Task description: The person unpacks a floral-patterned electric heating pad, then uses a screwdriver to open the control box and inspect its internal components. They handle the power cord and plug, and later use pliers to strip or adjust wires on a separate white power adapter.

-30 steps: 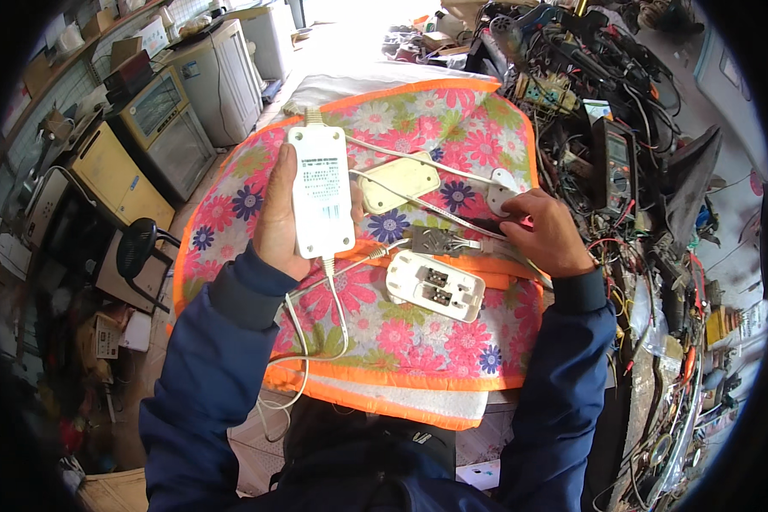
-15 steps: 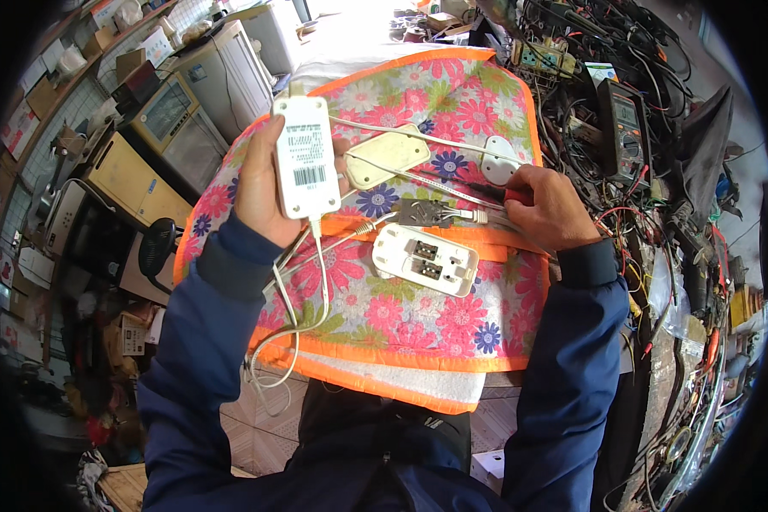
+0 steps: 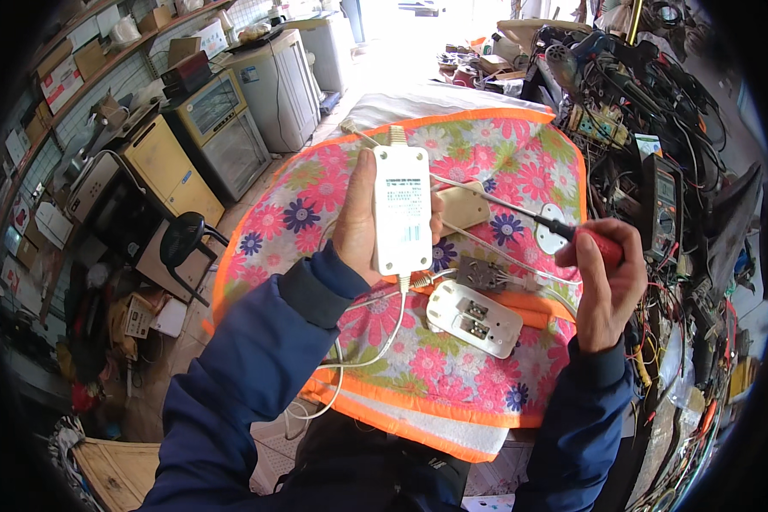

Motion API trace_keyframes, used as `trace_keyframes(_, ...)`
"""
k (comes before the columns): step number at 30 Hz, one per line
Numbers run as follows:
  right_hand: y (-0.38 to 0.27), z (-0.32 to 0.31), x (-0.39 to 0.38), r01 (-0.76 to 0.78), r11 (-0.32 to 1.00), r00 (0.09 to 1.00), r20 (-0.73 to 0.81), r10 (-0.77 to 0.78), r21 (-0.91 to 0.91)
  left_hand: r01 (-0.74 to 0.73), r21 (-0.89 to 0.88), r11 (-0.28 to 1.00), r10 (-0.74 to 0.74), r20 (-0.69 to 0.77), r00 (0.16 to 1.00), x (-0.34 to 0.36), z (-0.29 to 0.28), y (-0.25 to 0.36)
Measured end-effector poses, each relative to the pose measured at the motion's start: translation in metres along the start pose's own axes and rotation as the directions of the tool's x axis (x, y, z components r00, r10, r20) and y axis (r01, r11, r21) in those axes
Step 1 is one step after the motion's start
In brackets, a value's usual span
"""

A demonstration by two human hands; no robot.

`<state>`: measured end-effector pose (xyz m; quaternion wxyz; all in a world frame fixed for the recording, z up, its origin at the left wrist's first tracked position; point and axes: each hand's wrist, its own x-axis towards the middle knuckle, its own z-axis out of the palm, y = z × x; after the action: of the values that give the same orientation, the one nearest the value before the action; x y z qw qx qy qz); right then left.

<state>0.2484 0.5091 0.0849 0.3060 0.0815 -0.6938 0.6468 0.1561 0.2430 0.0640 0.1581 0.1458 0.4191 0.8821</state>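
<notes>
My left hand (image 3: 356, 224) is closed round a white rectangular adapter box (image 3: 400, 205) with a printed label, screw holes in its corners and a cable at each end. In my right hand (image 3: 608, 286) is a screwdriver (image 3: 600, 247) with a red handle; its long shaft points left toward the box, with the tip apart from it. Below and to the right of the box, an open white casing half (image 3: 476, 319) shows black parts inside. Beside it lies a dark grey wired part (image 3: 480, 275). A cream cover (image 3: 464, 210) is partly hidden behind my left fingers.
All this lies on a floral cloth (image 3: 273, 299) with an orange border. A white oval piece (image 3: 554, 230) rests near my right hand. Further right are a multimeter (image 3: 665, 209) and tangled cables (image 3: 610, 77). A black stool (image 3: 183, 243) and a yellow cabinet (image 3: 175, 171) stand left.
My right hand has lifted off the cloth and turned upward, bringing the screwdriver into plain view. The whole view has shifted, and the box now appears further right and lower.
</notes>
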Motion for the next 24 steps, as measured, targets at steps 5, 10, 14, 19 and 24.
trace_keyframes(5,-0.014,0.028,-0.027,0.012,0.992,0.998,0.063,-0.020,0.126,-0.010,-0.022,1.000,0.010,-0.003,1.000,-0.003,-0.004,-0.001)
trace_keyframes(10,-0.015,0.024,-0.025,0.055,0.993,0.998,0.035,-0.059,0.107,-0.009,-0.084,0.996,0.006,-0.029,1.000,-0.003,-0.003,0.001)
trace_keyframes(14,-0.014,0.024,-0.028,0.003,0.988,0.994,0.108,-0.019,0.152,-0.019,-0.053,0.998,0.018,-0.020,1.000,-0.005,-0.003,0.003)
trace_keyframes(19,-0.013,0.027,-0.031,0.005,0.990,0.989,0.149,-0.026,0.142,-0.019,-0.062,0.998,0.018,-0.006,1.000,-0.003,-0.002,0.001)
trace_keyframes(24,-0.008,0.030,-0.038,0.213,0.965,0.970,0.152,-0.190,-0.152,-0.038,0.045,0.998,0.043,-0.101,0.994,-0.006,0.003,-0.001)
